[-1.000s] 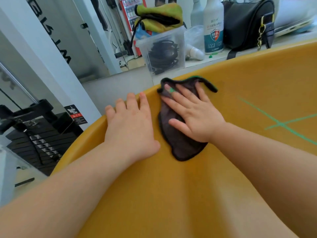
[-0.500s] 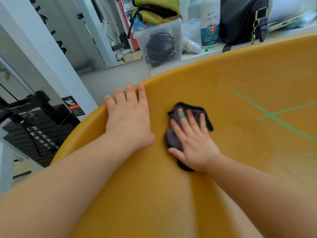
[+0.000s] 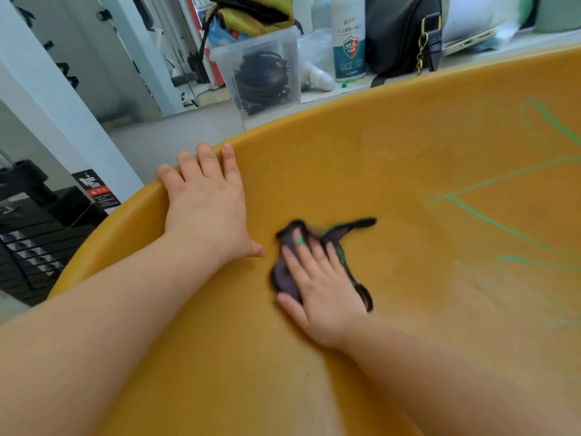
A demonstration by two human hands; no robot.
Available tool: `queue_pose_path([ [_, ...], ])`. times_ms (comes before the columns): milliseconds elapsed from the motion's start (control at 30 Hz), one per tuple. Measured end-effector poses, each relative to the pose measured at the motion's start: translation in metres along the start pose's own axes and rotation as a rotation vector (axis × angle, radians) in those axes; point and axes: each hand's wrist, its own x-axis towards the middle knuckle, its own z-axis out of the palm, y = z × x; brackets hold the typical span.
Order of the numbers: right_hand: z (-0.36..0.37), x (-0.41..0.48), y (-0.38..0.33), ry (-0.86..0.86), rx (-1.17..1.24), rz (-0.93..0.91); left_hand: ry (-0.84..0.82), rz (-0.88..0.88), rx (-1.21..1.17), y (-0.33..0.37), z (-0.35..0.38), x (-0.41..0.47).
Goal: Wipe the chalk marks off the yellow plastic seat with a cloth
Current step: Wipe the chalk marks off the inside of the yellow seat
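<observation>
now your right hand (image 3: pixel 323 291) presses the dark cloth (image 3: pixel 281 276) flat-fingered onto the yellow seat (image 3: pixel 345 158); the green chalk marks (image 3: pixel 490 220) lie off to its right, well apart from your left hand (image 3: pixel 204 202), spread flat on the rim (image 3: pixel 138 196).

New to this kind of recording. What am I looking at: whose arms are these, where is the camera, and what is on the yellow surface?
No machine here: a person works bare-handed, and the picture comes from a camera worn on their head, looking down. The left hand lies flat on the rim of the yellow seat. The right hand presses a dark cloth flat against the seat; nothing is gripped. Green chalk lines remain to its right. Behind stand a clear box, a bottle and a black bag.
</observation>
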Motion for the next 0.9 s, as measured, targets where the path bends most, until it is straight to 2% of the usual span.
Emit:
queue_pose_path([
  [67,-0.002,-0.019,0.009,-0.116,0.020,-0.171,0.008,0.007,0.016,0.000,0.001,0.000],
  [133,-0.009,-0.021,0.051,-0.126,-0.080,-0.237,0.004,0.012,0.037,0.001,0.002,0.000],
  [200,-0.020,-0.017,0.102,-0.085,-0.205,-0.098,0.010,0.011,0.068,0.003,0.004,0.000],
  [267,-0.033,-0.015,0.126,-0.060,-0.249,0.143,0.007,0.005,0.081,0.004,0.006,0.001],
  [333,-0.027,-0.016,0.110,-0.033,-0.178,0.337,0.001,0.001,0.077,0.004,0.007,0.001],
  [400,-0.013,-0.023,0.071,-0.055,-0.057,0.409,0.005,-0.004,0.080,0.004,0.008,0.001],
  [467,-0.005,-0.040,0.027,-0.169,0.047,0.329,0.006,-0.006,0.083,0.003,0.008,0.001],
  [533,-0.013,-0.068,-0.005,-0.303,0.133,0.165,0.008,-0.004,0.083,0.003,0.008,0.000],
  [600,-0.028,-0.102,-0.016,-0.438,0.184,-0.027,0.010,-0.007,0.081,0.004,0.006,-0.001],
  [667,-0.044,-0.132,0.000,-0.540,0.160,-0.108,0.009,-0.003,0.075,0.004,0.002,-0.001],
  [733,-0.051,-0.148,0.041,-0.501,-0.023,0.007,0.012,0.051,0.112,0.004,0.000,-0.002],
  [800,-0.054,-0.151,0.093,-0.413,-0.189,0.332,0.057,0.171,0.204,0.006,-0.001,-0.006],
  [867,-0.059,-0.148,0.128,-0.367,-0.211,0.587,0.090,0.314,0.271,0.016,-0.001,-0.015],
  [900,-0.061,-0.147,0.132,-0.369,-0.184,0.626,0.075,0.385,0.286,0.023,-0.003,-0.022],
])
